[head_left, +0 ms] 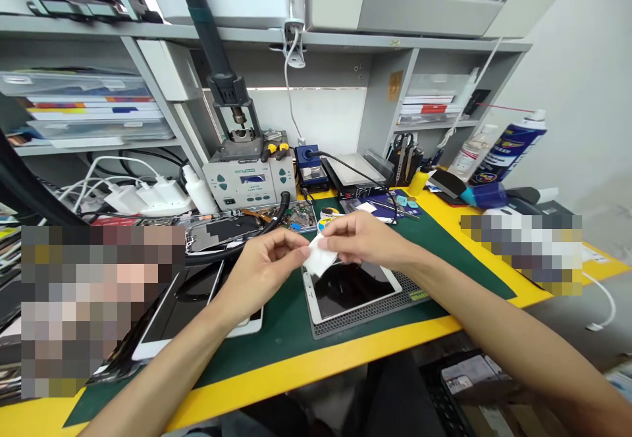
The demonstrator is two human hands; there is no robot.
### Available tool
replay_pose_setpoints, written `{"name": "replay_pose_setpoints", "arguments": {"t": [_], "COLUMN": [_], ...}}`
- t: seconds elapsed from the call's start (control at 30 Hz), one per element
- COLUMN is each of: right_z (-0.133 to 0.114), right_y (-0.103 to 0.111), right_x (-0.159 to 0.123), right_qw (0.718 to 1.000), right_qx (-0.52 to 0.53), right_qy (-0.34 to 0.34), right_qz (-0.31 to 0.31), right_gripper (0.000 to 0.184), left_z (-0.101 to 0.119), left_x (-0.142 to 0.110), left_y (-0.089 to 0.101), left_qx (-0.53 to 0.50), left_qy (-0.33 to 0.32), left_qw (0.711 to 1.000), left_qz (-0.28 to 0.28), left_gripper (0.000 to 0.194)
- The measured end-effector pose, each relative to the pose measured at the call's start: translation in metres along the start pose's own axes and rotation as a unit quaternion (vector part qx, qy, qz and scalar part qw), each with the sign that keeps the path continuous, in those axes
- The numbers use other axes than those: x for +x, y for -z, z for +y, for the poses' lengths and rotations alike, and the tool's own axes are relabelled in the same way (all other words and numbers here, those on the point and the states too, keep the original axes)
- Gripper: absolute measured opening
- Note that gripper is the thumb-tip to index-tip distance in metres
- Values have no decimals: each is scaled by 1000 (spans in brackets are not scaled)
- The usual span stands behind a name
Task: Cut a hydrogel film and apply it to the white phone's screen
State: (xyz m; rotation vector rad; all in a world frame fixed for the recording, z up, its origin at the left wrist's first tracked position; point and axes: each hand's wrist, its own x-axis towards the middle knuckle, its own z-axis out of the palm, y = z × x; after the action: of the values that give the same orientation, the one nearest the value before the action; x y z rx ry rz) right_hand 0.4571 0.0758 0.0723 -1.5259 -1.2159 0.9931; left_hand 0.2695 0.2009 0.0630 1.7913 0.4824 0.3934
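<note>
My left hand (261, 276) and right hand (365, 239) close together, pinching a small white cloth (320, 257), half hidden by my fingers (299, 243), above a white phone with a black screen (349, 291), blurry squares (93, 299) hiding things nearby

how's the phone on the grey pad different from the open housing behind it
The phone is whole, with a white frame and a dark glass face, while the housing is a bare silver shell with a black patch inside. The phone lies on the pad, directly below the wipe; the housing lies further back, beyond the hands. Both are flat rectangles lying on their backs.
</note>
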Motion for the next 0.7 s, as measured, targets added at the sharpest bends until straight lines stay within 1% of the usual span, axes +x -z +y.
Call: {"name": "replay_pose_setpoints", "arguments": {"t": [0.07, 0.13, 0.17, 0.2, 0.27, 0.3, 0.37, 0.43, 0.53, 0.6, 0.7], "right_z": [-3, -2, 0, 5, 18, 26, 42, 53, 58, 57, 58], "right_y": [8, 17, 19, 20, 17, 12, -1, -15, -33, -40, -43], "right_x": [-7, -23, -33, -46, -71, -83, -103, -117, -127, -131, -132], "right_qw": [997, 979, 962, 938, 883, 858, 834, 810, 781, 772, 766], "right_qx": [-49, -147, -207, -271, -387, -441, -500, -540, -580, -599, -618], "right_qy": [8, 23, 35, 42, 56, 67, 96, 107, 102, 89, 59], "right_qz": [63, 138, 177, 211, 258, 255, 214, 201, 208, 194, 165], "right_gripper": [33, 31, 31, 30, 27, 26, 27, 29, 33, 39, 48], "left_z": [-1, -1, -1, -1, 0, 1, 1, -1, -7, -10, -13], "left_x": [0, -2, -4, -6, -12, -14, -18, -19, -18, -18, -18], "left_y": [4, 9, 11, 13, 13, 12, 9, 6, 4, 5, 6], "left_qx": [50, 144, 194, 241, 317, 350, 406, 442, 457, 458, 450], "left_qy": [-19, -44, -54, -61, -71, -78, -96, -109, -112, -117, -127], "left_qw": [998, 989, 979, 967, 939, 925, 897, 880, 871, 870, 872], "left_qz": [18, -5, -29, -58, -111, -129, -143, -139, -138, -141, -142], "left_gripper": [32, 36, 40, 46, 61, 68, 77, 79, 79, 79, 80]}}
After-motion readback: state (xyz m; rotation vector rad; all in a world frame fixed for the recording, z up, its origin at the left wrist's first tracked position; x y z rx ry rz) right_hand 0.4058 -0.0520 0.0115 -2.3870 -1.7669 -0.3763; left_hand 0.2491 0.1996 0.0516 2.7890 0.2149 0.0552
